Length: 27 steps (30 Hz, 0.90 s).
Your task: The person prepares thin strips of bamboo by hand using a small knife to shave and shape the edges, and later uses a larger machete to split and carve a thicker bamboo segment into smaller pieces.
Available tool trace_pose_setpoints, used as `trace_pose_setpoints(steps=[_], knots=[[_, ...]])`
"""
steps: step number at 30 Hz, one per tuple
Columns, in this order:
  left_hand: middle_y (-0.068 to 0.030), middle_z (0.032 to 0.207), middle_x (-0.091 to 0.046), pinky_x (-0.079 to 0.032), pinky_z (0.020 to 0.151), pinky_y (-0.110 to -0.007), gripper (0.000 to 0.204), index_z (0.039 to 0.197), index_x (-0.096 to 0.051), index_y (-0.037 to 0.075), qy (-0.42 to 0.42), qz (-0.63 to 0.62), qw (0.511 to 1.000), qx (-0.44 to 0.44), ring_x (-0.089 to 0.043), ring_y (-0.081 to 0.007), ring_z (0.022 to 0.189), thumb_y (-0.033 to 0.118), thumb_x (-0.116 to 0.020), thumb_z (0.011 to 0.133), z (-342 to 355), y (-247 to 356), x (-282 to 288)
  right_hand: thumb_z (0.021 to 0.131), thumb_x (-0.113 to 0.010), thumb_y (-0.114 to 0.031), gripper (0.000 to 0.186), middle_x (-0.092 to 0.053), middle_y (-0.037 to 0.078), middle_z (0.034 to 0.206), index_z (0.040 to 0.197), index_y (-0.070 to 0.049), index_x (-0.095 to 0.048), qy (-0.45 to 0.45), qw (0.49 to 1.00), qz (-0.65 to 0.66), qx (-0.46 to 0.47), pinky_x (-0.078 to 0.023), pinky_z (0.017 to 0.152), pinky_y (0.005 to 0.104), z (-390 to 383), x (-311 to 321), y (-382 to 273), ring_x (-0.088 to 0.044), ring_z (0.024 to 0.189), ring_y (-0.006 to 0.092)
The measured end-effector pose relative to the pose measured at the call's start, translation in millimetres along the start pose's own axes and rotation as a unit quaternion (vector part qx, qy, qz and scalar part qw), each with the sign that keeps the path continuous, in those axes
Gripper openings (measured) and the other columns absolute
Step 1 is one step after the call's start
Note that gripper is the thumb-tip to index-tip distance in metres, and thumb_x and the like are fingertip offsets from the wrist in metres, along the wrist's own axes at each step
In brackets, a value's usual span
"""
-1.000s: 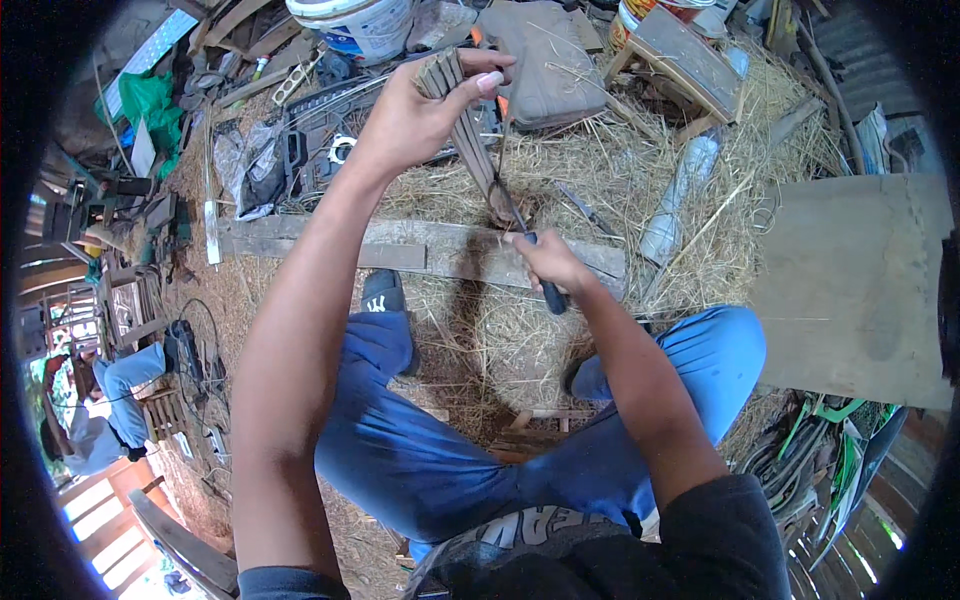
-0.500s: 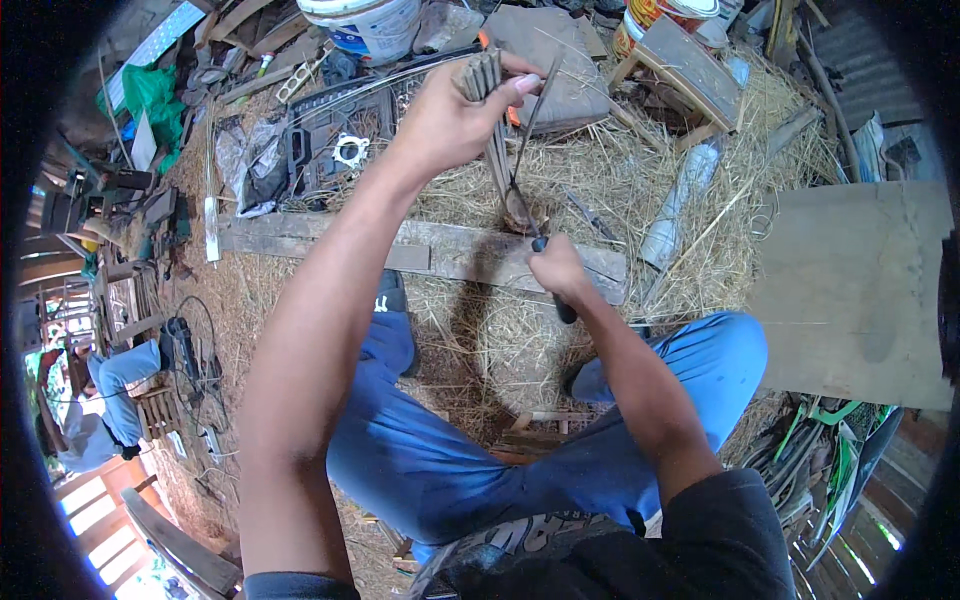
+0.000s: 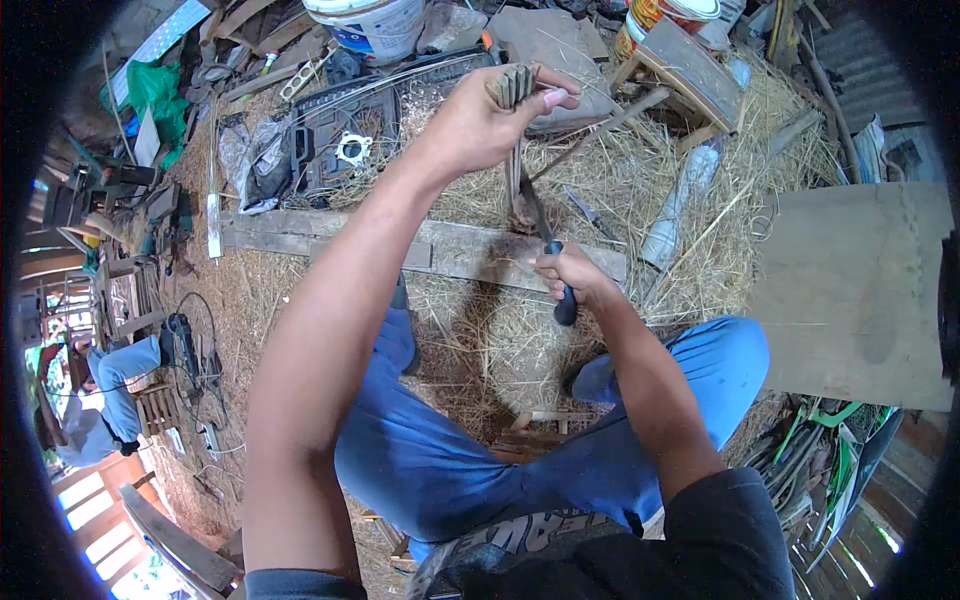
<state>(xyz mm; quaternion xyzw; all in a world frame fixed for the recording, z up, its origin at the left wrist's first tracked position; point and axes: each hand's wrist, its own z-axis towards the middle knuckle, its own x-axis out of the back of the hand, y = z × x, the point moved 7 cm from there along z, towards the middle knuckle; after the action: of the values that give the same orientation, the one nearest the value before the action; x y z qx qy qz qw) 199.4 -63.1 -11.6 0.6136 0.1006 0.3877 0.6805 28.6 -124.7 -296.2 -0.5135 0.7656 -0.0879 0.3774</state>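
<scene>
My left hand [image 3: 475, 120], raised at the upper middle, is closed around a bundle of thin wooden strips [image 3: 512, 88] standing on end. My right hand [image 3: 572, 275] grips a knife [image 3: 565, 308] by its black handle, lower and to the right. The knife's dark blade points up and away, against or very near the lower part of the bundle. One loose strip [image 3: 608, 125] slants out to the upper right from beside the blade. Beneath the bundle, a small wooden block [image 3: 522, 216] is partly hidden.
A long plank [image 3: 470, 250] lies across the straw-strewn ground. Beyond it are an opened tool case [image 3: 345, 120], a white bucket [image 3: 370, 28] and a small wooden bench [image 3: 690, 70]. At right lie a plastic bottle [image 3: 680, 210] and a flat board [image 3: 850, 300]. Another person's leg [image 3: 130, 380] shows far left.
The loose strip has tipped from nearly upright over to the right. My left hand and the bundle have shifted slightly right, and the knife has moved slightly down and right.
</scene>
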Motion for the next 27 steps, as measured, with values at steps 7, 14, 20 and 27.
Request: trace_pose_setpoints(steps=[7,14,20,27], knots=[[-0.0033,0.112,-0.074,-0.05,0.094,-0.03,0.025,0.119,-0.069,0.003,0.033,0.037,0.999,-0.021,-0.064,-0.0096,0.102,0.02,-0.061,0.102,-9.1,-2.1,7.2,0.08,-0.072,-0.022,0.032,-0.069,0.03,0.086,0.096,0.005,-0.067,0.321,0.819,-0.459,0.123,-0.054,0.076,0.0473,-3.3,5.0,-16.0,-0.07,0.086,0.0444],[-0.001,0.109,-0.074,-0.048,0.097,-0.03,0.024,0.118,-0.07,0.007,0.035,0.08,0.996,0.016,-0.063,-0.0085,0.1,0.021,-0.06,0.103,-8.7,-13.5,18.4,0.085,-0.066,-0.016,0.022,-0.068,0.03,0.088,0.098,0.002,-0.068,0.301,0.849,-0.347,0.263,-0.053,0.079,0.0473,-42.6,-51.5,-93.8,-0.068,0.089,0.0451],[-0.0067,0.142,-0.051,-0.032,0.115,-0.044,0.027,0.123,-0.072,0.023,0.076,0.29,0.949,-0.093,-0.041,-0.031,0.134,0.029,-0.064,0.097,-19.2,7.6,14.5,0.085,-0.064,-0.015,0.022,-0.068,0.03,0.084,0.095,0.004,-0.066,0.333,0.829,-0.326,0.308,-0.053,0.076,0.0497,-52.4,-62.3,-86.6,-0.068,0.088,0.0459],[-0.008,0.135,-0.055,-0.038,0.11,-0.039,0.024,0.119,-0.073,0.016,0.072,0.236,0.963,-0.111,-0.05,-0.027,0.126,0.025,-0.063,0.098,-13.6,12.9,17.9,0.078,-0.063,-0.015,0.027,-0.068,0.033,0.09,0.09,0.008,-0.068,0.356,0.808,-0.445,0.15,-0.054,0.077,0.0488,5.3,15.7,-4.5,-0.07,0.09,0.0456]])
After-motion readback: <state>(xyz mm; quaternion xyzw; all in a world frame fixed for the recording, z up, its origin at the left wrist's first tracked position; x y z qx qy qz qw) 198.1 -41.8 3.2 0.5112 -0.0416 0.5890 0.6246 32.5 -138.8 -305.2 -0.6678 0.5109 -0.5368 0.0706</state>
